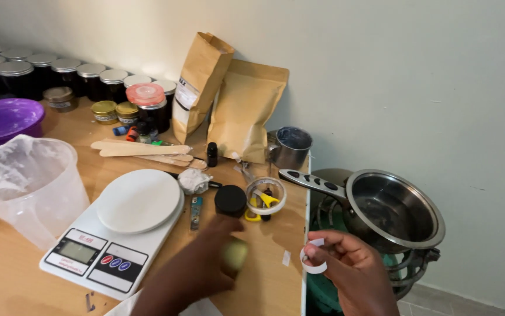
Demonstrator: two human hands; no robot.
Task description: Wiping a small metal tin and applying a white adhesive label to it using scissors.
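Observation:
My left hand (pixel 197 266) is low over the wooden table (pixel 24 275), its fingers curled round a small blurred yellow-green object (pixel 235 254), just below a black jar lid (pixel 230 200). My right hand (pixel 349 266) hangs past the table's right edge and pinches a curled strip of white tape (pixel 313 257). A roll of clear tape (pixel 266 195) lies by the lid, with yellow-handled scissors (pixel 269 200) under it.
A white digital kitchen scale (pixel 118 231) sits left of my hands, a clear plastic jug (pixel 27 184) and purple bowl (pixel 4 120) further left. Wooden sticks, dark jars, two brown paper bags (pixel 246 108) and a metal cup (pixel 290 146) stand behind. A steel saucepan (pixel 390 210) rests on a burner off the table's right.

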